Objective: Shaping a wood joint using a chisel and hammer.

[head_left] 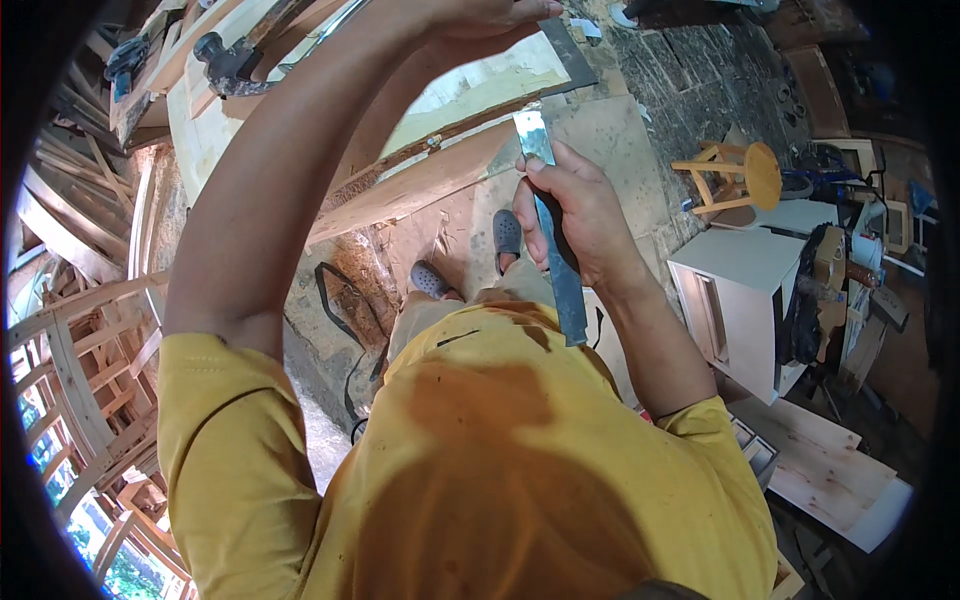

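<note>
My right hand (583,212) is closed around the middle of a long, flat metal blade (568,300). The thumb presses on its face. The blade's far end is shiny and bright, while the end toward my shirt is darker. My left arm reaches across to the far side, over a workbench with a pale board (480,85) on it. Only part of my left hand (490,14) shows at the top edge; one fingertip points right and the other fingers are cut off. A dark claw hammer head (228,68) lies on boards left of that arm.
Wooden frames (95,370) and stacked strips (75,225) fill the left side. At right stand a yellow wooden stool (762,176) and a white cabinet (735,300), with boards (815,455) below it. A dark strap (340,315) lies near my feet.
</note>
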`<state>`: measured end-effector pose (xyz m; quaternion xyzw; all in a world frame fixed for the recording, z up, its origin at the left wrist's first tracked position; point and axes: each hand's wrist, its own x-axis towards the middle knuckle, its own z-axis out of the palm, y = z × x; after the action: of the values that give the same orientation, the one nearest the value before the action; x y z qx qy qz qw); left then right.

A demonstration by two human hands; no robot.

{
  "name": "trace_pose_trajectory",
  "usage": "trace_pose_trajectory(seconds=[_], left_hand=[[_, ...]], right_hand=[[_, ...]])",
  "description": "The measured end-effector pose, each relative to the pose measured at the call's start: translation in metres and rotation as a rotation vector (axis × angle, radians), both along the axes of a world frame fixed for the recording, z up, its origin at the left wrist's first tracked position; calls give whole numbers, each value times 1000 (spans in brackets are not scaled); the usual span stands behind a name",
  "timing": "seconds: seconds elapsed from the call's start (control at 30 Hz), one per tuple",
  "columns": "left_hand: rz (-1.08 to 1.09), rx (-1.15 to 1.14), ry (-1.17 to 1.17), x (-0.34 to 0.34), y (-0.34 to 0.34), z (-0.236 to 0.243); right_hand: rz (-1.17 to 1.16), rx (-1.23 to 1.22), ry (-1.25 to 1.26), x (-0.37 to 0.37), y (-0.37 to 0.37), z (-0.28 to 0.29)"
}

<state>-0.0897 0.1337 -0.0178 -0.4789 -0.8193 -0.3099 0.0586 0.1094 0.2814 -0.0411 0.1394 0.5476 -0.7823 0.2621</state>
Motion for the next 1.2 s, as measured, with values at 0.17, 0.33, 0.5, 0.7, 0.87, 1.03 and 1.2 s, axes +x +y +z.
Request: trace_pose_trajectory(seconds=[0.17, 0.33, 0.5, 0.7, 0.87, 1.03, 1.2], left_hand=[[68, -281, -48, 2, -1, 6], [210, -367, 77, -5, 7, -8], [190, -362, 116, -4, 2, -8], [183, -377, 56, -2, 3, -3], [186, -413, 80, -8, 6, -9], [187, -392, 72, -7, 5, -8], [175, -432, 50, -6, 6, -6]], right_hand=[[-37, -12, -7, 0, -6, 2], [-60, -6, 4, 1, -12, 0], [-130, -141, -60, 4, -8, 2], [-159, -130, -98, 10, -6, 0], [-152, 39, 38, 9, -13, -5], [-133, 129, 61, 4, -14, -3], [-107, 175, 12, 0, -13, 4]])
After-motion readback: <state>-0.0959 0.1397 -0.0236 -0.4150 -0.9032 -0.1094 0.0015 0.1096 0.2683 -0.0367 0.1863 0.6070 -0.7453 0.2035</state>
